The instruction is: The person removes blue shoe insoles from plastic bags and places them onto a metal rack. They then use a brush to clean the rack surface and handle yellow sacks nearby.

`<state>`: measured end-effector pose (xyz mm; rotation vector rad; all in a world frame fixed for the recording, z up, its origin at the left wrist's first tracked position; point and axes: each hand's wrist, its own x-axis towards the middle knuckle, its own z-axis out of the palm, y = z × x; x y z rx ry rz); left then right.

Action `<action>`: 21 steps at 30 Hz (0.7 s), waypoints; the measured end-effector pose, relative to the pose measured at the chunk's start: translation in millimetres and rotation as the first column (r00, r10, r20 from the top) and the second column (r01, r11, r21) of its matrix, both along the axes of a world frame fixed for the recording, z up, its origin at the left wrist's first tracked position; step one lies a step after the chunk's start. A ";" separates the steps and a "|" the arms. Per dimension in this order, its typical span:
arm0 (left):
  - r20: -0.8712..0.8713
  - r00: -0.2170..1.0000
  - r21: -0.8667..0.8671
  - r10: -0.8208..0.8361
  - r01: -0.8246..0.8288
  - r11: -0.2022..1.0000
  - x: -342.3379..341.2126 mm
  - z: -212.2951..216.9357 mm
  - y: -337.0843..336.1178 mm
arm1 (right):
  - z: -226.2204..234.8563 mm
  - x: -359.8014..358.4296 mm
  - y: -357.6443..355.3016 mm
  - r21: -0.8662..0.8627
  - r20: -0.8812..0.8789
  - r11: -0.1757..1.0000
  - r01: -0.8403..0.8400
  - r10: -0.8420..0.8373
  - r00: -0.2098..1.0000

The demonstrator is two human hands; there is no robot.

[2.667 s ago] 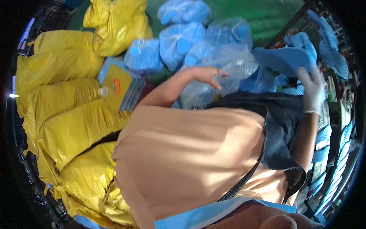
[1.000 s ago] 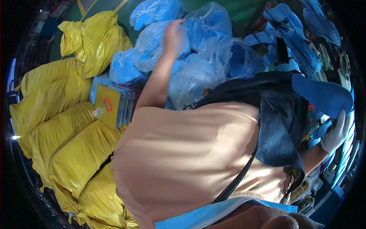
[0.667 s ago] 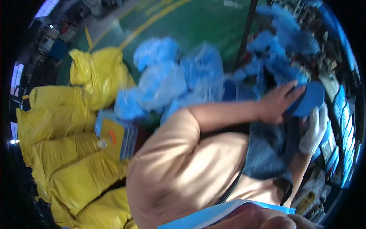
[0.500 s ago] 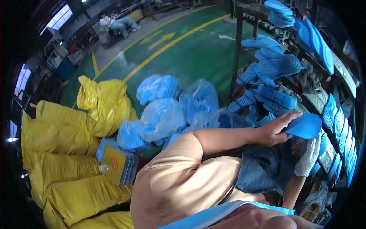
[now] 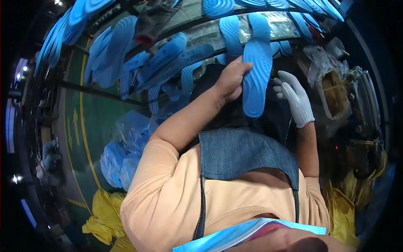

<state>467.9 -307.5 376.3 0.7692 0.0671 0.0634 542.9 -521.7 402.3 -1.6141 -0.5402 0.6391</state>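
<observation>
In front of my chest a blue insole [image 5: 255, 82] with a ridged wavy pattern hangs lengthwise, its narrow rounded end toward me. My bare left hand [image 5: 231, 80] is closed on its left edge, thumb over the ridged face. On the other side is my right hand [image 5: 298, 101], in a white knitted glove. Its fingers are loosely apart and hold nothing, a small gap away from the insole. More blue insoles [image 5: 230, 33] stand along the rack bar [image 5: 197, 26] just beyond, and darker blue ones [image 5: 163, 59] with handwriting hang to the left.
Clear bags of blue pieces [image 5: 130, 134] lie on the green floor [image 5: 97, 138] at left. Yellow sacks [image 5: 105, 212] are at lower left, with more yellow plastic [image 5: 342, 214] at right. A brown-lined container [image 5: 333, 94] and crumpled clear plastic [image 5: 315, 61] stand right of my glove.
My view has swung right, from the sacks and floor to the rack. The insole in my left hand now shows its ridged face lengthwise; my gloved hand is apart from it.
</observation>
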 end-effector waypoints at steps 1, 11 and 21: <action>-0.035 0.999 -0.013 0.032 -0.032 0.999 3.7 5.6 -3.4 | -1.5 -0.2 0.1 -0.017 -0.033 1.000 -0.005 0.005 0.999; 0.023 0.942 0.444 0.335 -0.310 0.840 53.1 -29.9 -16.8 | -16.2 22.1 28.5 0.119 0.191 0.993 -0.019 -0.004 0.982; -0.035 0.940 0.394 0.338 -0.298 0.869 4.9 -15.5 -8.4 | -5.2 4.6 41.4 0.155 0.237 0.985 -0.077 0.038 0.971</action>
